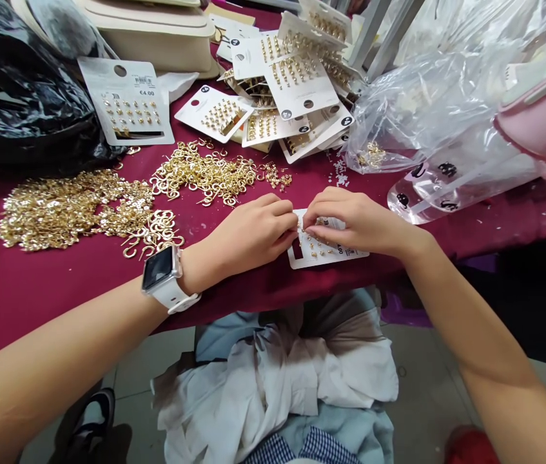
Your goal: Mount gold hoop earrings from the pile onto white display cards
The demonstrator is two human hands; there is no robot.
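Note:
A white earring card [323, 256] with small gold studs lies on the cloth near the table's front edge, partly covered by my hands. My left hand [263, 227] is closed at the card's left edge, fingers curled; whatever sits in its fingertips is hidden. Over the card's upper part, my right hand [345, 212] bends down with thumb and fingers pinched close to my left fingertips. Anything in that pinch is too small to name. Behind my left hand are loose gold hoop-shaped pieces [205, 173] and a little cluster of gold bits [275, 175].
A heap of gold pieces [64, 209] spreads at left, beside a black plastic bag [26, 96]. Filled earring cards [302, 80] are piled at the back. A priced card [132, 106] leans at back left. A clear bottle with pink top [538, 116] lies tilted at right.

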